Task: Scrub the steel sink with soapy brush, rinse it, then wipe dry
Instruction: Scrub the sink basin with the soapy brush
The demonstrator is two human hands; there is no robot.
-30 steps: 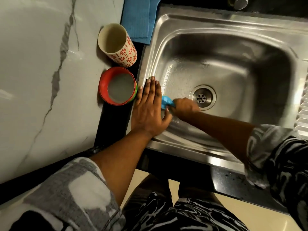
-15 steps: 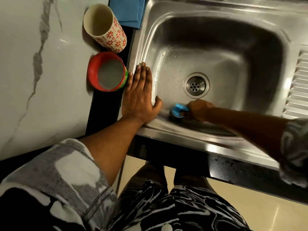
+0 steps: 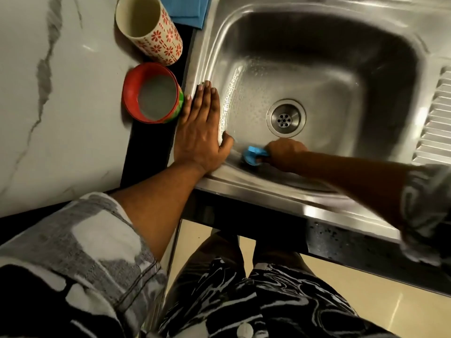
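The right hand (image 3: 284,152) grips the blue brush (image 3: 252,156), its head pointing left against the steel sink (image 3: 317,52)'s near-left corner, just beside the thumb of the left hand (image 3: 200,132), which lies flat on the rim

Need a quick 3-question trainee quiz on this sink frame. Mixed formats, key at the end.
1. True or false: the left hand lies flat on the sink rim.
2. The right hand holds: A) blue brush B) sponge C) towel.
3. Fill in: the red bowl stands on the counter beside the floral ___.

Key: 1 true; 2 A; 3 cup.
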